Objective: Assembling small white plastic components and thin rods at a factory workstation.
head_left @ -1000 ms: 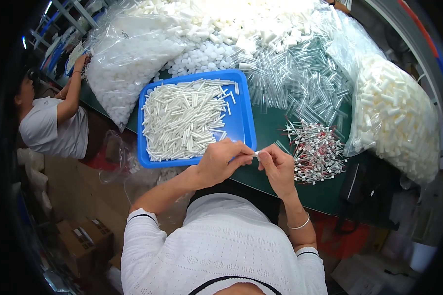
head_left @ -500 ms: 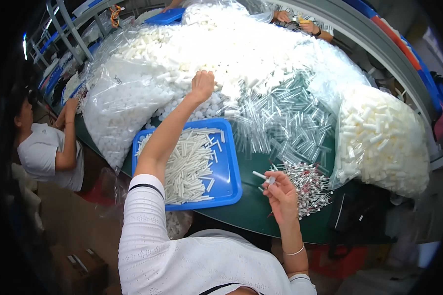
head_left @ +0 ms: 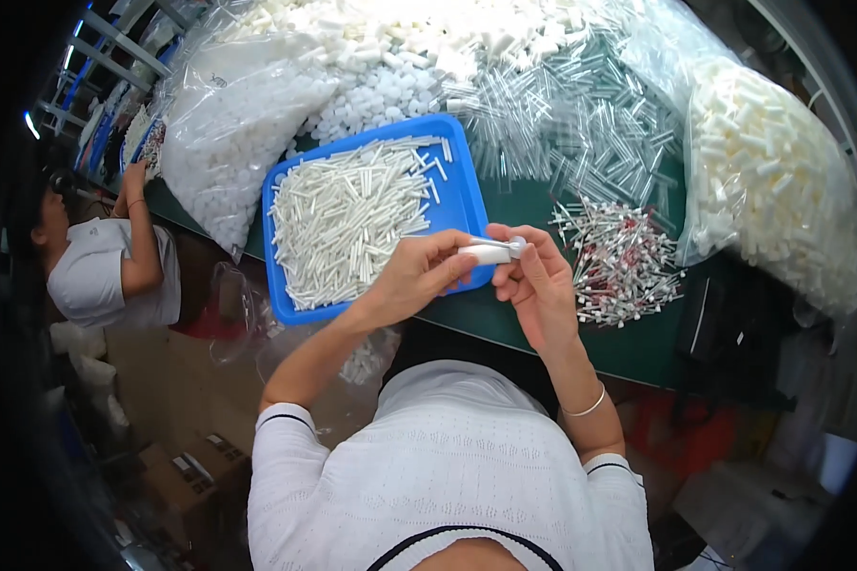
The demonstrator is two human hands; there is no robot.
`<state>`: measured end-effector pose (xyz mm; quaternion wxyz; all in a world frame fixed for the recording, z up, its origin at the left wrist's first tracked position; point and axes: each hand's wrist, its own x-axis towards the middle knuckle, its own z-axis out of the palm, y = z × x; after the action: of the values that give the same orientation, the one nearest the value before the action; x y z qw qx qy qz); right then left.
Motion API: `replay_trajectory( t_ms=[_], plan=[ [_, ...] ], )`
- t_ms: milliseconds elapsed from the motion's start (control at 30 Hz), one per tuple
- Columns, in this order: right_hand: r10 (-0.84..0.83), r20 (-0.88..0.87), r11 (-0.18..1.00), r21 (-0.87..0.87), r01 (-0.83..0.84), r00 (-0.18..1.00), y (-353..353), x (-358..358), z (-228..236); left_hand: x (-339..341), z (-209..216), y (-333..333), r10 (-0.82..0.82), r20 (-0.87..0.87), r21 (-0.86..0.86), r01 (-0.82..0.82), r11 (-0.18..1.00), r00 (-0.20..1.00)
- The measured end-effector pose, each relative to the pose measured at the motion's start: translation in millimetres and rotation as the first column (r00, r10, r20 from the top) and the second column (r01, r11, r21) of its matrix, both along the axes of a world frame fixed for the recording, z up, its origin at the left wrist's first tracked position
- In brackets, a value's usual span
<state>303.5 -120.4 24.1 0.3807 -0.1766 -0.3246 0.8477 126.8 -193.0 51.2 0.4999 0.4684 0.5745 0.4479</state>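
Note:
In front of my body, over the tray's right edge, my two hands meet. My left hand point(head_left: 414, 278) is closed, its fingers pinching a short white cylinder point(head_left: 487, 254) that looks soft, like a plug. My right hand point(head_left: 541, 290) is closed around a small whitish cap-like piece point(head_left: 517, 246), with a thin pale stick point(head_left: 488, 242) pointing left from it above the cylinder. Cylinder and cap lie close together; whether they are joined I cannot tell. Below and left, the blue tray point(head_left: 474, 181) holds many slim white sticks point(head_left: 348, 224).
Behind the tray lie small white caps point(head_left: 376, 105), clear tubes point(head_left: 609, 133) and a heap of white cylinders point(head_left: 352, 43). Small red-and-white pieces point(head_left: 619, 266) lie right of my hands. Bulging bags stand left point(head_left: 243, 133) and right point(head_left: 776, 181). Another person point(head_left: 114, 257) sits at left.
My left hand has come back from the far heap to my right hand, now with a white cylinder. My right hand has kept its small piece. The view has tilted down.

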Motion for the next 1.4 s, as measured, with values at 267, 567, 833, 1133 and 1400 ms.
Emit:
replay_trajectory(
  t_ms=[267,567,833,1133,1400],
  plan=[
    [0.068,-0.047,0.988,-0.138,-0.074,0.997,-20.9,25.9,-11.6,23.7,-24.9,-29.7,0.095,-0.245,0.162,-0.055,0.985,0.965],
    [0.03,-0.009,0.997,-0.065,-0.031,1.0,-26.1,34.8,-11.2,24.4,-24.7,-27.1,0.013,0.018,0.087,-0.015,0.996,1.0],
    [-0.004,0.069,1.0,-0.03,0.006,0.998,-21.7,34.4,-17.2,39.2,-30.1,-27.5,0.126,-0.055,0.194,-0.113,0.974,0.991],
    [0.056,0.191,0.995,0.075,-0.071,0.98,-16.0,39.4,-14.1,30.9,-25.7,-27.1,0.084,-0.339,0.199,-0.016,0.98,0.937],
    [-0.172,0.293,0.943,0.326,0.071,0.94,-24.2,41.5,-19.9,43.4,-18.9,-29.1,0.127,-0.147,0.156,-0.104,0.982,0.981]
  ],
)
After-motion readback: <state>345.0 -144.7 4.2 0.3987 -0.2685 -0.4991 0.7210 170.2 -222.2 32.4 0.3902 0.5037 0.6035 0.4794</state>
